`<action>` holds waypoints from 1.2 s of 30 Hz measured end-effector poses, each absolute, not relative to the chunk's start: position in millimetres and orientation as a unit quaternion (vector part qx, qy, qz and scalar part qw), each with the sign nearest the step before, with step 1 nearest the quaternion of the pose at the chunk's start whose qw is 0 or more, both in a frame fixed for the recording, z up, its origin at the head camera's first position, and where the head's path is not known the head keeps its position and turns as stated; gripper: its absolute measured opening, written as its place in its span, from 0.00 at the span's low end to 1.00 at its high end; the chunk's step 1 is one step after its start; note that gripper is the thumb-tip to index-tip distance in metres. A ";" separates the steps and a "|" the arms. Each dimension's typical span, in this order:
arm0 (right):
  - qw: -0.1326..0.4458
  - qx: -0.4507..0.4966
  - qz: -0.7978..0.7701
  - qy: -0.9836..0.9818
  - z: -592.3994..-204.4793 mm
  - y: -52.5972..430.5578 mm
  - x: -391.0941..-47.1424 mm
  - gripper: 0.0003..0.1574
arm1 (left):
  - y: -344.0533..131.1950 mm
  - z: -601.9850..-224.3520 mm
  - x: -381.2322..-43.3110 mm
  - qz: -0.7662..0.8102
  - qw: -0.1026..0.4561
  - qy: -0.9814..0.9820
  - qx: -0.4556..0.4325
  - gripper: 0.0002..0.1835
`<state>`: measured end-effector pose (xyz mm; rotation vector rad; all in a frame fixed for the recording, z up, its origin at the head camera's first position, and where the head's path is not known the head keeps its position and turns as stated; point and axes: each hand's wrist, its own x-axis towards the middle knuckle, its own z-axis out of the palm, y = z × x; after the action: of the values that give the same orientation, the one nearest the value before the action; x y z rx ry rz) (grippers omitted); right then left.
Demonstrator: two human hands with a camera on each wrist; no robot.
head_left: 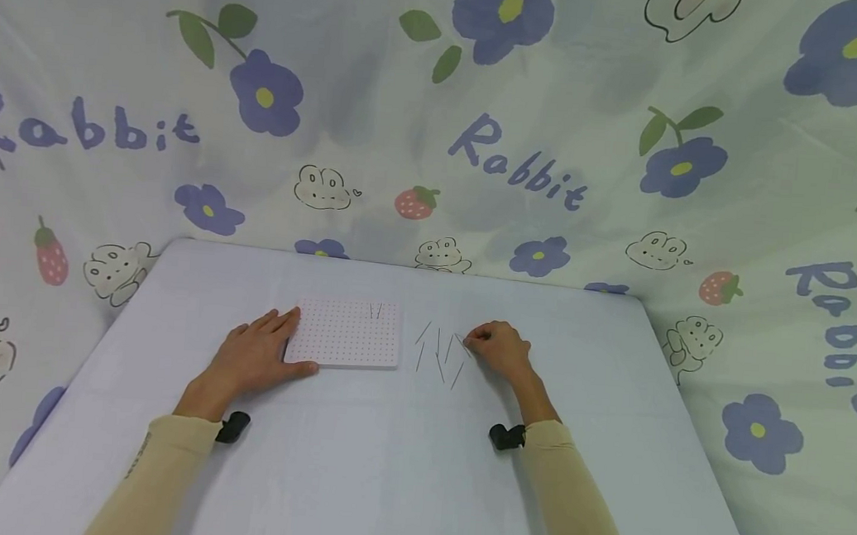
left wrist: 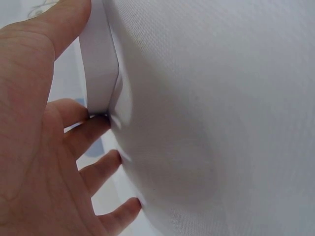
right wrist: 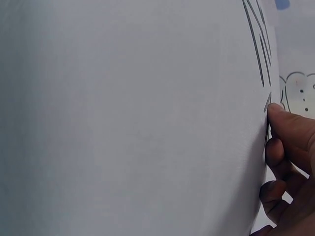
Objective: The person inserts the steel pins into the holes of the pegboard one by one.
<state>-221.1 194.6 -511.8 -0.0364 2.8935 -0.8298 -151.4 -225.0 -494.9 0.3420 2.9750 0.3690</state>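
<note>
A white board (head_left: 341, 336) with rows of small holes lies left of centre on the table. Near its far right corner, two thin dark needles (head_left: 371, 311) appear to stand in it. My left hand (head_left: 254, 357) rests at the board's near left corner, thumb along the front edge and spread fingers against the left side. To the right of the board, several loose thin dark needles (head_left: 438, 343) lie on the cloth. At their right end my right hand (head_left: 501, 350) pinches a needle (right wrist: 268, 102) between thumb and forefinger, the other fingers curled.
A white cloth covers the table (head_left: 355, 461). Behind it and at both sides hangs a patterned curtain (head_left: 378, 131) with flowers, strawberries and rabbits. A small black device sits at each wrist, by the beige sleeves (head_left: 569, 493).
</note>
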 end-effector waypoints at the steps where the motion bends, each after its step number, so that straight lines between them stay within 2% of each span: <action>1: 0.068 -0.014 -0.273 0.959 -510.9 194.3 -220.8 0.12 | -225.1 -495.4 -151.7 0.122 0.062 0.984 0.114 0.61; 19: 0.068 -0.030 -0.247 0.966 -514.2 192.2 -220.9 0.08 | -226.1 -498.5 -152.9 0.121 0.061 0.984 0.117 0.62; 36: 0.073 -0.038 -0.235 0.968 -511.0 192.0 -219.5 0.09 | -224.8 -494.8 -151.3 0.118 0.061 0.984 0.116 0.61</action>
<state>-219.5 192.0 -511.0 -0.1153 2.9079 -0.7067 -151.3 -224.8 -494.8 0.3503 2.9769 0.3575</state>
